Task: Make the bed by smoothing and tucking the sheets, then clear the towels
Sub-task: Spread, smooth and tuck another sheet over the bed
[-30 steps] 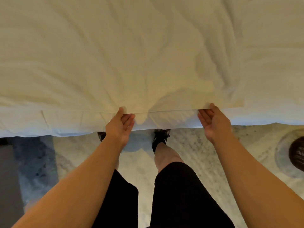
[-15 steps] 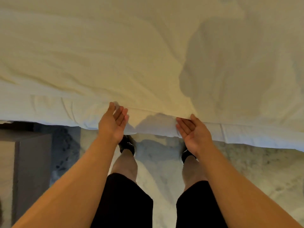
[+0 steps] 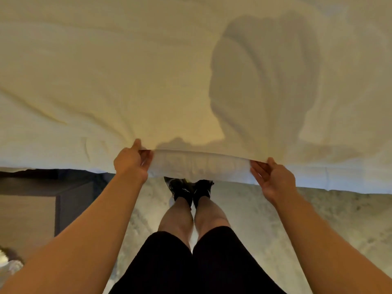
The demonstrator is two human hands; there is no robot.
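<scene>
Marbled pale floor point(image 3: 318, 225) runs along the bottom of the view, and above it one bed fills most of the picture. Its single white sheet point(image 3: 106, 71) spreads across the whole upper part, creased in long soft folds, with one large grey shadow lying on it right of centre. The near edge of the sheet hangs over the bed's side as a folded hem point(image 3: 201, 165), and that hem is where both hands are working.

One dark piece of furniture point(image 3: 70, 200) stands at the left, below the bed's edge; what kind it is cannot be told. At the lower left corner there is a small blurred pale thing, too unclear to name.

Two bare forearms reach up from the bottom corners. Two legs in black shorts point(image 3: 191, 262) stand between them, ending in two dark shoes point(image 3: 188, 189) set close together just under the hem.

The left hand point(image 3: 131, 162) is clamped on the hem, thumb on top of the cloth and fingers curled beneath. The right hand point(image 3: 271, 179) lies against the hem further right with its palm turned up and fingers stretched out together under the fabric; whether it pinches the cloth cannot be told. The two hands are well apart, with the hem drawn straight between them.
</scene>
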